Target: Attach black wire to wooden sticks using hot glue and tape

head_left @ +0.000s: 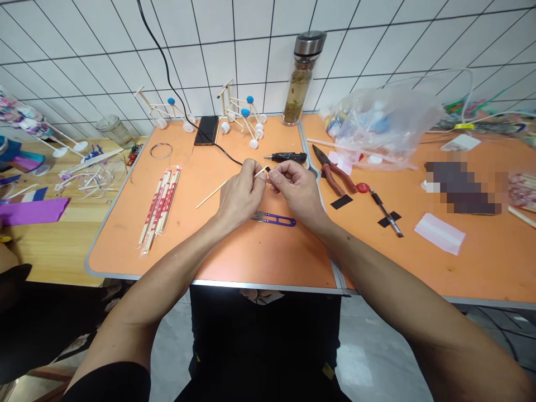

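Observation:
My left hand point(243, 192) is closed around a thin wooden stick point(211, 194), which slants down to the left with its far end clear of the fingers. At the stick's upper right end sits a small black piece point(268, 168); I cannot tell what it is made of. The fingers of my right hand point(299, 190) are pinched together beside that end, touching the black piece. Purple-handled thread snips point(280, 219) lie on the orange table under and between my hands. Just beyond them rests a black-handled tool with a metal tip point(287, 157).
Wrapped chopsticks point(161, 209) lie left. Stick models with blue balls point(245, 113), a phone point(206, 130) and a tea bottle point(298, 84) line the tiled wall. On the right are pliers point(335, 172), a pen point(386, 214), black strips point(341, 202) and a plastic bag point(377, 125).

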Demonstrator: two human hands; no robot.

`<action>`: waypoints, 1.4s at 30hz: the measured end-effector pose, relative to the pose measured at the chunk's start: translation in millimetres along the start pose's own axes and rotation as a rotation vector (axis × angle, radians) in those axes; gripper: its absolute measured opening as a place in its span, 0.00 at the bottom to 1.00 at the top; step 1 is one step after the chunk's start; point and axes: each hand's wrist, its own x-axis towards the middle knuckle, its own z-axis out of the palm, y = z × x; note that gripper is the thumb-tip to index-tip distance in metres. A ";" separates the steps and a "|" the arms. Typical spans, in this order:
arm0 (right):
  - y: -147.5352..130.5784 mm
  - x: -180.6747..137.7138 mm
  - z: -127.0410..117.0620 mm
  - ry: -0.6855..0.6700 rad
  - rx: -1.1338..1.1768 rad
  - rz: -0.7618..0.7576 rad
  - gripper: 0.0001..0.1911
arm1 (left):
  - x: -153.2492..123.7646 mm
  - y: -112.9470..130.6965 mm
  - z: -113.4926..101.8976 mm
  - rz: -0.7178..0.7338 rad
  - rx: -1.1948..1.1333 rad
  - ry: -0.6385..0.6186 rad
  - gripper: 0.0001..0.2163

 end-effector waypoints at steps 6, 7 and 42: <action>1.4 0.4 0.1 -0.003 -0.002 -0.005 0.35 | -0.4 -1.0 1.3 0.005 0.003 0.000 0.08; 1.8 0.6 0.0 -0.002 -0.002 -0.005 0.35 | -0.5 -1.0 1.5 0.005 0.004 -0.001 0.08; 7.4 1.7 0.1 0.012 0.034 0.007 0.36 | 1.6 -13.0 7.5 0.069 0.165 -0.006 0.08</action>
